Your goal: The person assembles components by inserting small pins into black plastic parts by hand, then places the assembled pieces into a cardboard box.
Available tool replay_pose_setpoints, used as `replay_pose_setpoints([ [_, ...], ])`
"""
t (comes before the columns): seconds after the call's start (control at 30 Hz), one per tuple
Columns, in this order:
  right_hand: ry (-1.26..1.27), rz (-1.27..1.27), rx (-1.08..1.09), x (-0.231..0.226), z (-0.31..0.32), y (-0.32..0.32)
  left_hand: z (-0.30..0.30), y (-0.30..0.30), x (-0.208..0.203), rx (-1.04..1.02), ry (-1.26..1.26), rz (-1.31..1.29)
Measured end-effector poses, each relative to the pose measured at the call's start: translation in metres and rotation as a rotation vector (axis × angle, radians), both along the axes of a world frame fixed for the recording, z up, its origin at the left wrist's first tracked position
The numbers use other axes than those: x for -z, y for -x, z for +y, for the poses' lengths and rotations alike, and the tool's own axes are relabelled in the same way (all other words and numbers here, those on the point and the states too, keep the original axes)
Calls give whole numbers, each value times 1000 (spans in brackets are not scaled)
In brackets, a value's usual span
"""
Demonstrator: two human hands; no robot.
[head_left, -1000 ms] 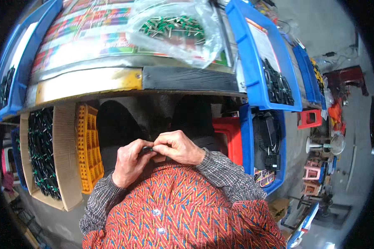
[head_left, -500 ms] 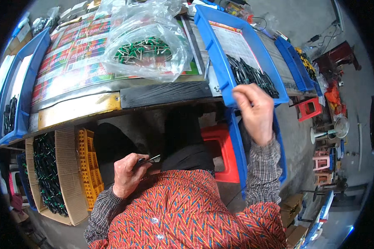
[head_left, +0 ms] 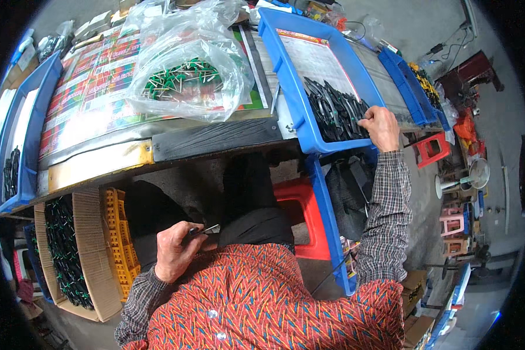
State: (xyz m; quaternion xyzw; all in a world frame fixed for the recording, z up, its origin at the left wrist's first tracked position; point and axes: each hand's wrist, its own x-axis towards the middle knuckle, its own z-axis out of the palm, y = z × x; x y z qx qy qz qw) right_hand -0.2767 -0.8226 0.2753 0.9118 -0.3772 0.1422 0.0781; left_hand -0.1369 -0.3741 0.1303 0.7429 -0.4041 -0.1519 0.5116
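My left hand [head_left: 176,252] is closed in front of my lap. Between its thumb and fingers is a small dark piece with a thin metal tip [head_left: 210,229] pointing right. My right hand [head_left: 384,129] reaches over the front right corner of a blue tray [head_left: 312,138], its fingertips drawn together at the edge of a heap of slim black parts [head_left: 332,114]. What those fingertips pinch, if anything, is too small to make out. Left of the tray, a clear plastic bag [head_left: 230,87] lies open around green-headed pieces with metal shafts [head_left: 184,77].
Another blue tray [head_left: 32,175] with black parts stands at the far left of the table. Below are a cardboard box [head_left: 90,251] of black and green parts, an orange crate [head_left: 121,245], a red stool [head_left: 318,233] and a lower blue bin [head_left: 332,233]. A wooden table edge [head_left: 210,143] runs before me.
My right hand has moved right and slightly down from above the tray's front edge to its right corner, fingers at the black parts. My left hand keeps its hold; the view has shifted slightly.
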Motion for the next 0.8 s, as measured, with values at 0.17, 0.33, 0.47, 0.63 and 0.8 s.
replay_pose_setpoints([
  [0.17,41,51,-63,-1,-3,-4,-2,1,4,-2,-8,38],
  [0.33,108,67,-96,4,-11,-6,-1,1,1,3,-34,71],
  [0.47,195,136,-26,6,-8,-11,1,-1,5,12,11,-3],
  [0.63,232,126,-25,7,-6,-15,6,0,6,-1,25,16],
  [0.8,163,-10,88,6,6,-16,11,-1,5,-13,-1,48],
])
